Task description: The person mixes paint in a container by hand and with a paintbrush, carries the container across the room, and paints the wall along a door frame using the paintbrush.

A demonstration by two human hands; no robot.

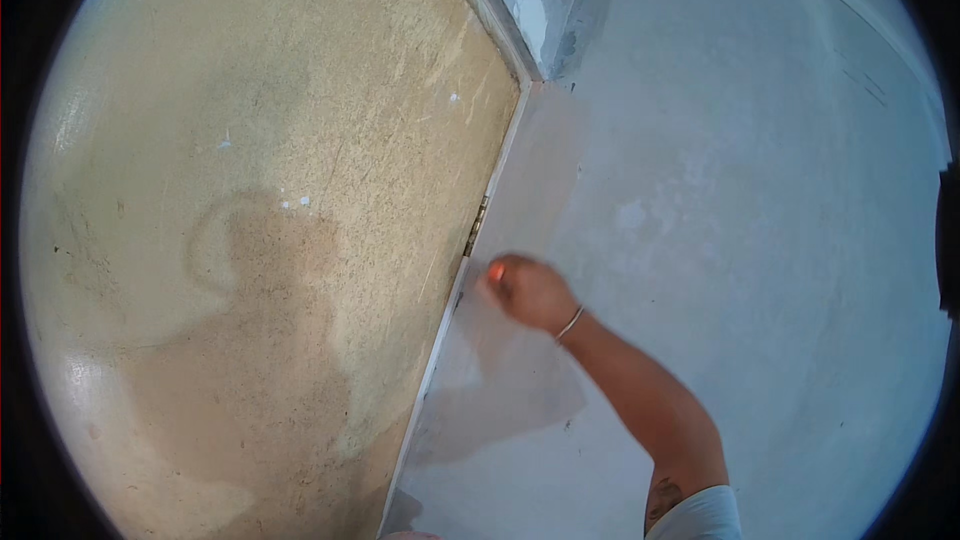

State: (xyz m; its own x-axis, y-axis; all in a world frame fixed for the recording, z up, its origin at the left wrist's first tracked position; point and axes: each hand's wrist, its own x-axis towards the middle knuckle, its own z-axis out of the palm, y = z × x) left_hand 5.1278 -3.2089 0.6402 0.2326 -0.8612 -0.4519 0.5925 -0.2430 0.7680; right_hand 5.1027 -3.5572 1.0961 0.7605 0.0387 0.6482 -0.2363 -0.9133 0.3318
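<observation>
My right hand (529, 292) is curled and blurred in front of the pale blue-grey wall (720, 240), close to a white trim strip (420, 397). A small orange-red spot (496, 272) shows at its fingers; whether this is a fingernail or part of a held thing cannot be told. Whether the fingers touch the wall is also unclear. Just above and left of the hand, a metal hinge (476, 226) sits along the edge of a yellowish, scuffed door panel (375, 127). My left hand is out of view.
A frame member (495, 11) slants down to the corner at the top. Beyond it is a whitish patch (532, 19) on grey-blue surface. White specks (304, 201) and a person's shadow (262, 300) mark the panel. A dark object (949, 240) stands at the right rim.
</observation>
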